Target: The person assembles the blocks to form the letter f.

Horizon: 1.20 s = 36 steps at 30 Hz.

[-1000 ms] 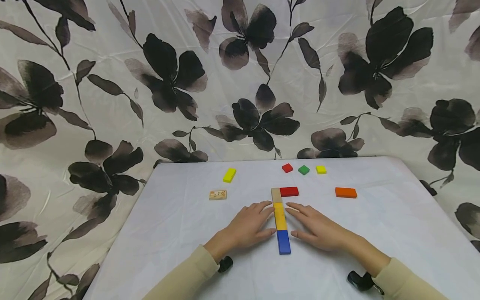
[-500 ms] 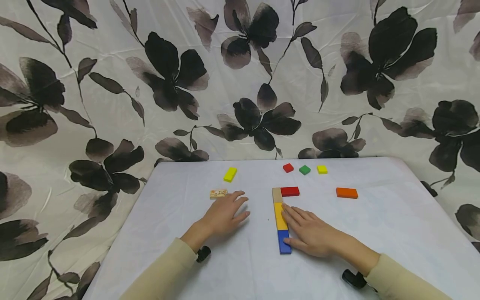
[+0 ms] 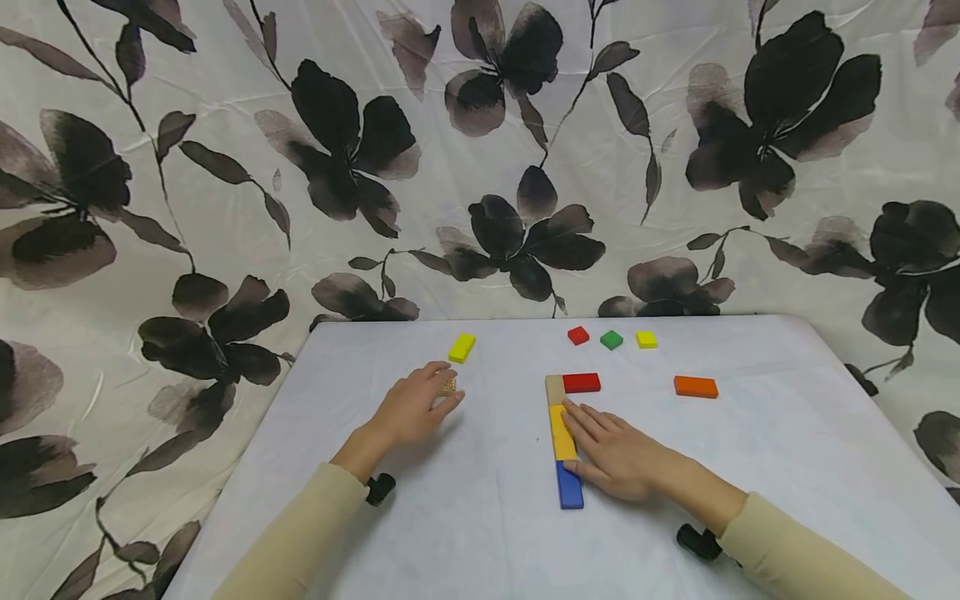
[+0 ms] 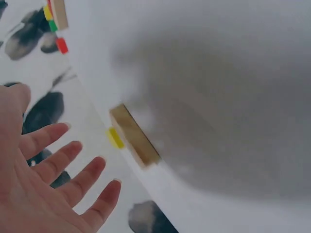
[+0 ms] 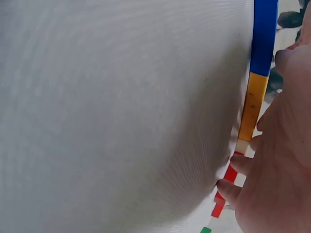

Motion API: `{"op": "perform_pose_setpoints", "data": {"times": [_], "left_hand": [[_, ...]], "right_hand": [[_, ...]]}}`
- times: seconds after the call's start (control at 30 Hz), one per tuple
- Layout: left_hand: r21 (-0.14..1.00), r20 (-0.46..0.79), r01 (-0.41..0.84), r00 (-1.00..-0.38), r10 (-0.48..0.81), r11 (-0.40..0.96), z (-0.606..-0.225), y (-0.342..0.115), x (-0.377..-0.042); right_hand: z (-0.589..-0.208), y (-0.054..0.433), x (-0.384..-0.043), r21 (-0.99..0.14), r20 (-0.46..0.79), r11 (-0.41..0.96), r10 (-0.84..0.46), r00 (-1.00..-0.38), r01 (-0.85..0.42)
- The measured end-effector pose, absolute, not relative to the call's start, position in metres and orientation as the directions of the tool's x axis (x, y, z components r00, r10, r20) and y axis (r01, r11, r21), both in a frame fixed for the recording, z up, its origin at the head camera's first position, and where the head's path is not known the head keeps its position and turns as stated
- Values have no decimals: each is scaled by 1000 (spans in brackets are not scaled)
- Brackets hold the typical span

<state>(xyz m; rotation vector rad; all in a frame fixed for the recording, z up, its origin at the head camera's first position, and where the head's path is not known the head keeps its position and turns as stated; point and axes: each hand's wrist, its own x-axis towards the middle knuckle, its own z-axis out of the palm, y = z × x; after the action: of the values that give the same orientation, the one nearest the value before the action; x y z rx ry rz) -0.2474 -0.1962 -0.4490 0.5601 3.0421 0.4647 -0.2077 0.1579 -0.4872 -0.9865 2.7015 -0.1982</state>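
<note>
A blue block (image 3: 570, 490) and an orange-yellow block (image 3: 562, 437) are laid end to end, pointing lengthwise forward; at their right edge the right hand (image 3: 621, 454) is placed, fingers straight. Farther left, a wooden block (image 4: 134, 136), its long axis sideways, is partly hidden by the left hand (image 3: 408, 408) with fingers spread.

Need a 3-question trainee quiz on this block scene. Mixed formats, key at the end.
1. True or false: the right hand is nearer than the left hand to the line of blocks.
2. Fill in: the end block of that line, closest to the person, is coloured ____.
3. Multiple choice: what colour is the middle one of the three small blocks near the table's far edge?
A. Red
B. Green
C. Yellow

Key: 1. True. 2. Blue. 3. B.
</note>
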Motion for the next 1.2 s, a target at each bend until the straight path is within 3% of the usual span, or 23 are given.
{"op": "perform_pose_setpoints", "data": {"times": [0.4,0.53,0.77,1.2], "left_hand": [[298,15,254,-965,261,920,-454,-240,-265],[357,-11,233,-967,254,904,-456,-248,-269],[468,-94,181,-963,252,865,-460,-250,-270],[456,-92,182,-964,250,871,-475,-248,-281]], "right_hand": [[-483,156,-208,-218,-219,771,-637,-739,-599],[-481,156,-208,-233,-216,765,-642,-735,-600],[-479,157,-208,-240,-234,771,-636,-736,-590],[-485,158,-208,-243,-220,766,-641,-736,-595]]}}
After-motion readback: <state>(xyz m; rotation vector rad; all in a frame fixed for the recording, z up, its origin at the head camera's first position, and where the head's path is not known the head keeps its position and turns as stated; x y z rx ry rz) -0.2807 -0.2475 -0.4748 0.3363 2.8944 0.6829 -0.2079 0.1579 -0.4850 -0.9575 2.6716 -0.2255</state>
